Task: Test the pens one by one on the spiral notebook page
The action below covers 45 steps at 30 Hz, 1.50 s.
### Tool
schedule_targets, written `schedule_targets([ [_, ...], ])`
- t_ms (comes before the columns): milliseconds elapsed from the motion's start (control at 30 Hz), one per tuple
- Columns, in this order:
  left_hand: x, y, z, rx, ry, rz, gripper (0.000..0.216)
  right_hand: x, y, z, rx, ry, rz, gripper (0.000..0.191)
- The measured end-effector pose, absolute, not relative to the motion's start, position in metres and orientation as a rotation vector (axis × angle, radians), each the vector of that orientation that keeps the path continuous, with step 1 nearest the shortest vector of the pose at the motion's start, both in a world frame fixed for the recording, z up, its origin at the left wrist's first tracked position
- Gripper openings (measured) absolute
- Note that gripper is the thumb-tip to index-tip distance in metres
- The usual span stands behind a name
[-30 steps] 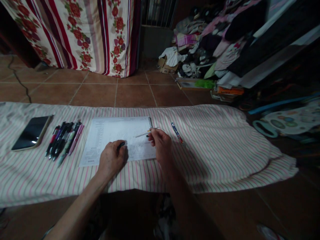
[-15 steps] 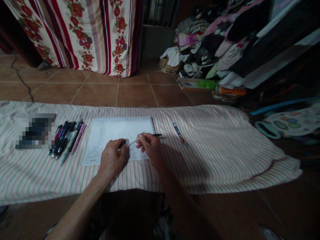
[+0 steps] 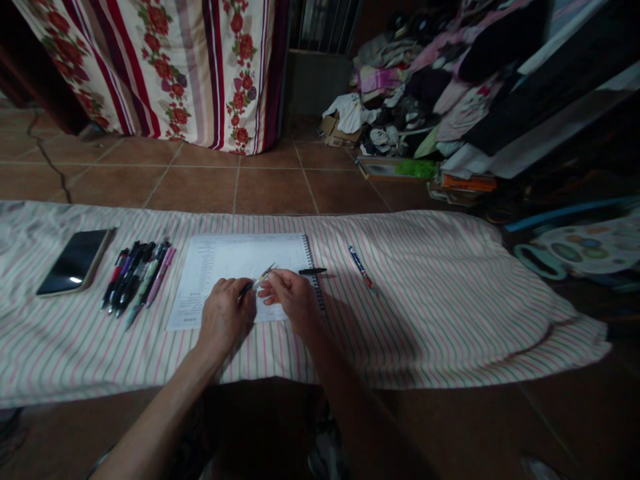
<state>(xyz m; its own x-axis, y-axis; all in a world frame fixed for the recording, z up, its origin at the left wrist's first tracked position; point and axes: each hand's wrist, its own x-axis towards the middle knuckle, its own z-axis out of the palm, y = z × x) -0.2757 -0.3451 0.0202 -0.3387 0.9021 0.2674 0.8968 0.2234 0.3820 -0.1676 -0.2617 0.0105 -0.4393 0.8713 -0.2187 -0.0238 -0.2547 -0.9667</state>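
Observation:
My left hand (image 3: 226,308) is closed around a black pen barrel (image 3: 245,289), whose dark end shows between thumb and fingers. In the fingertips of my right hand (image 3: 291,293) is a thin, pale pen refill (image 3: 264,273); its lower end meets the barrel, though I cannot tell how far it is inside. Both hands are over a spiral notebook (image 3: 233,253) with printed and handwritten pages. A black pen part (image 3: 313,271) lies across the notebook's spiral edge, just beyond my right hand. Farther right, a blue, white and red pen (image 3: 361,268) rests on the striped cloth.
Several pens (image 3: 137,280) lie side by side left of the notebook, with a phone (image 3: 75,261) beyond them. Striped cloth (image 3: 450,300) covers the low surface. Past it are a tiled floor (image 3: 200,183), a floral curtain (image 3: 185,73) and heaped clothes (image 3: 415,87).
My right hand has moved left, bringing the refill to the barrel in my left hand. The black part at the spiral edge is now more exposed. The view has shifted slightly.

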Motion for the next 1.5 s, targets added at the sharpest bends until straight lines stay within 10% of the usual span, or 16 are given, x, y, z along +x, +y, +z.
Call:
schedule_targets([
  [1500, -0.311, -0.355, 0.016, 2.061, 2.333, 1.109, 0.025, -0.154, -0.261, 0.01, -1.108, -1.437, 1.782, 0.02],
])
